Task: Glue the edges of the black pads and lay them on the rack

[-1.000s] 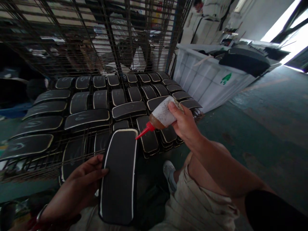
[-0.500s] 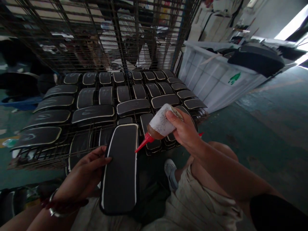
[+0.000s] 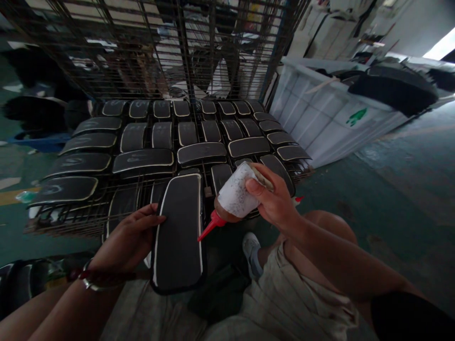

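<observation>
A long black panel [image 3: 178, 232] with rounded corners is gripped at its left edge by my left hand [image 3: 133, 232], the thumb lying over its face. A pale bead of glue runs along the panel's border. My right hand [image 3: 272, 196] is wrapped round a glue bottle [image 3: 238, 194], white above and brown near the neck, held tilted downward. Its red nozzle [image 3: 209, 226] points down to the left, the tip at the panel's right edge on the bead. My left hand's lower fingers are hidden behind the panel.
Ahead, a wire rack [image 3: 142, 177] carries rows of similar black panels [image 3: 144, 160] with pale borders. A wire mesh [image 3: 181, 52] rises behind it. At right stands a white bin [image 3: 320, 109] holding dark pieces. A blue tray [image 3: 42, 142] sits at far left.
The nozzle tip has moved down along the panel's right edge, toward me. The panel and my left hand sit slightly higher in view, and the view has shifted a little.
</observation>
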The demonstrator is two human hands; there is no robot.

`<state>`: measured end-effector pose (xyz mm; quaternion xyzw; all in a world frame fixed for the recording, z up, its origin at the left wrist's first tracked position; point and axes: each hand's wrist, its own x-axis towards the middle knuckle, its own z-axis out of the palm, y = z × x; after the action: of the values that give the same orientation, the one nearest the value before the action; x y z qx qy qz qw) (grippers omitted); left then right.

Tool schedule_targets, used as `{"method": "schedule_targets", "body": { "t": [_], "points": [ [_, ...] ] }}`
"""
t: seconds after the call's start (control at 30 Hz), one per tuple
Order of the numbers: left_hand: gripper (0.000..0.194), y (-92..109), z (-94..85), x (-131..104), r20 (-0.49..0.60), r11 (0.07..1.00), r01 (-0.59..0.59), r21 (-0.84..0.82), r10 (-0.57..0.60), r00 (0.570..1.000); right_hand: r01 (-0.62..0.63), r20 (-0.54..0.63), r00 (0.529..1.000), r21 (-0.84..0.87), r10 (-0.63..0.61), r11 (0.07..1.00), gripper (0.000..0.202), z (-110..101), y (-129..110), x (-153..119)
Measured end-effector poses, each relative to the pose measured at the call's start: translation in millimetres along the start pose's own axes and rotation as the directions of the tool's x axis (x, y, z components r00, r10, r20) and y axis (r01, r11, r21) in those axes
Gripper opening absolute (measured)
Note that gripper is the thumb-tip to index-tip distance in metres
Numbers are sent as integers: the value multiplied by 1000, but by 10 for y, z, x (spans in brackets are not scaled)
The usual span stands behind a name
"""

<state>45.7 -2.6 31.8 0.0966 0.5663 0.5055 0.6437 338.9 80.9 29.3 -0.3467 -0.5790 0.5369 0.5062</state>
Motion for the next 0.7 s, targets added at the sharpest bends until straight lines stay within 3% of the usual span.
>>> {"method": "schedule_targets", "body": {
  "t": [0.13,0.53,0.7],
  "points": [
    [27,16,12,0,1,988,-118,97,118,993,-14,16,1000,2,14,1000,49,28,-27,-52],
    [25,126,-56,48,-60,989,-143,26,144,988,-46,33,998,19,45,999,59,42,-83,-88],
    [30,153,-19,-2,-210,978,-90,-190,49,976,23,-31,999,20,-22,1000,53,21,-95,-36]
  ]
}}
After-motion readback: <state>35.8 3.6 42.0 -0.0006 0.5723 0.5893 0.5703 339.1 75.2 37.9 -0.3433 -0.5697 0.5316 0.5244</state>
